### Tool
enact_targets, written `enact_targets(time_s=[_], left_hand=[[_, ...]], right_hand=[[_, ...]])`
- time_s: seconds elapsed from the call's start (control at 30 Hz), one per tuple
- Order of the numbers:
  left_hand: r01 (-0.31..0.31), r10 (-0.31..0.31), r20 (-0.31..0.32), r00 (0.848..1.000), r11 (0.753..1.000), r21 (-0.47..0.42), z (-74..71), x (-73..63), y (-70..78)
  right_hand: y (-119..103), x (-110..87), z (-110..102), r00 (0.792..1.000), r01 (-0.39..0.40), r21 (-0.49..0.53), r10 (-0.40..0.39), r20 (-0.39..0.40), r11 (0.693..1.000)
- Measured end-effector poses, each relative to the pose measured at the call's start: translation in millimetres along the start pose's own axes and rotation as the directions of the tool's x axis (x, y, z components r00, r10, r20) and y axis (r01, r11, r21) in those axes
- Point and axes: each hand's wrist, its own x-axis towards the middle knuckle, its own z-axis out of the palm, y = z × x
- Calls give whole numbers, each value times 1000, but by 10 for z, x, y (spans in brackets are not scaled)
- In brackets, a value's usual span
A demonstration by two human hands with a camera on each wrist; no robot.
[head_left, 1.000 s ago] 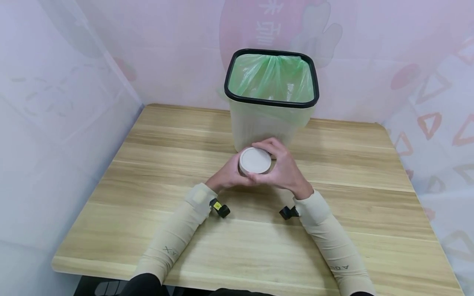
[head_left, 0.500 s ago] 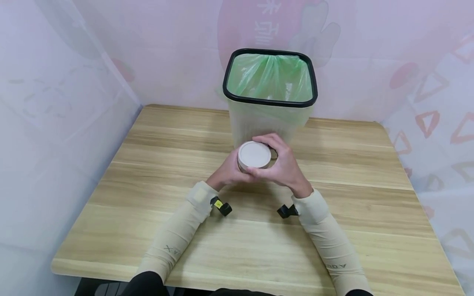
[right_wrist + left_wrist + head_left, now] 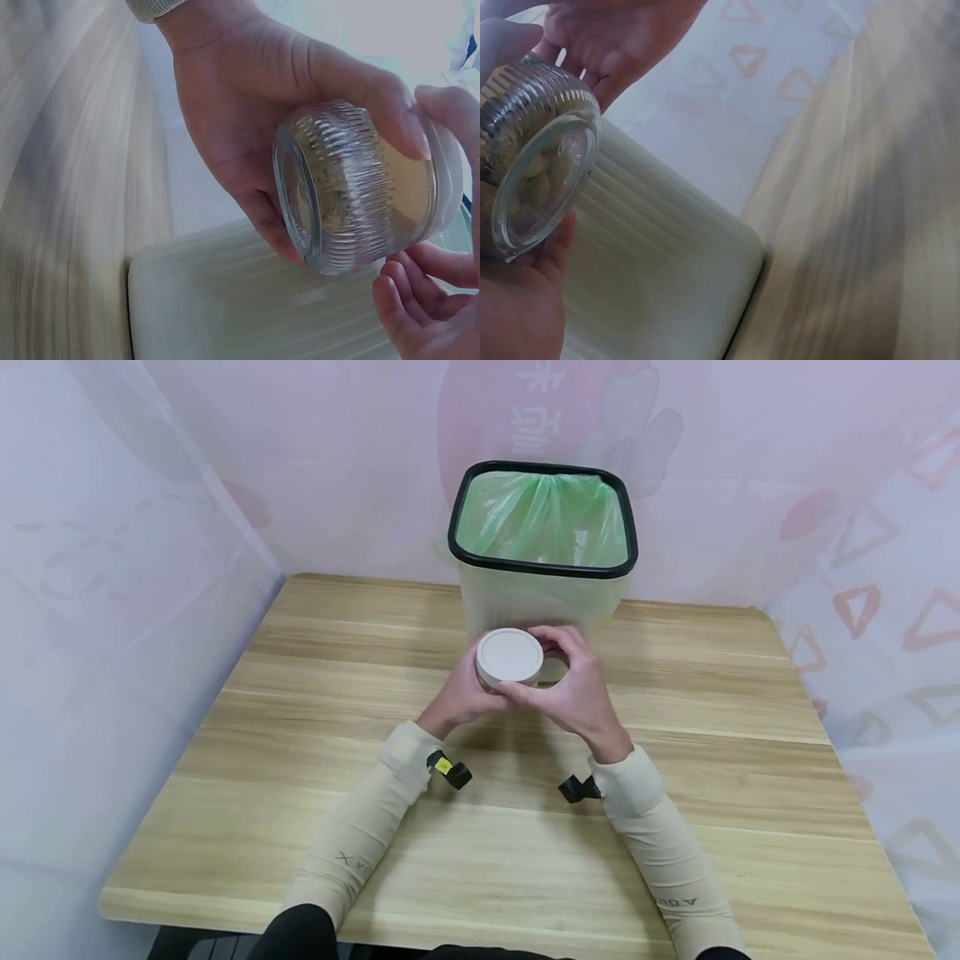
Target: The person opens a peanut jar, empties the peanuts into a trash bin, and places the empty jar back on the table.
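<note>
A ribbed clear glass jar point(image 3: 341, 187) with a pale flat lid point(image 3: 510, 654) is held up between both hands, in front of the bin. Light brown lumpy pieces show through its glass base in the left wrist view. My left hand point(image 3: 459, 695) grips the jar from the left side. From the right, my right hand point(image 3: 581, 689) curves round it, its thumb on the near side just under the lid and its fingers towards the far side. A gap shows between the right palm and the jar. The tilted jar hides some fingertips.
Behind the hands stands a translucent pale bin point(image 3: 540, 597) with a black rim point(image 3: 543, 568) and a green plastic liner point(image 3: 555, 518). It stands on a wooden table point(image 3: 360, 677). Printed cloth walls point(image 3: 360, 468) surround the table's back and sides.
Both hands have shifted the jar slightly away from the body and to the left. The lid looks higher in view, and more of the jar's side shows beneath it.
</note>
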Motion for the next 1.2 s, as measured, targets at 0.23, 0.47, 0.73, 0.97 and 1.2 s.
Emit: enact_targets(time_s=[0.23, 0.47, 0.73, 0.97, 1.2], left_hand=[[-19, 19, -19, 1000, 1000, 5, -4, 36, -7], [-21, 21, -18, 1000, 1000, 16, -1, 28, -28], [-6, 6, -5, 1000, 1000, 4, 2, 12, -38], [-9, 9, 5, 1000, 1000, -5, 5, 18, -51], [23, -22, 17, 1000, 1000, -14, 5, 5, -36]], right_hand=[[-17, -2, 21, 998, 35, -67, -38, -48, 997], [-21, 0, 45, 997, 44, -110, -50, -51, 993], [-17, -1, 45, 999, 21, -93, -25, -36, 995], [1, -2, 29, 999, 22, -82, -24, -29, 996], [10, -7, 7, 1000, 14, -68, -14, 0, 998]])
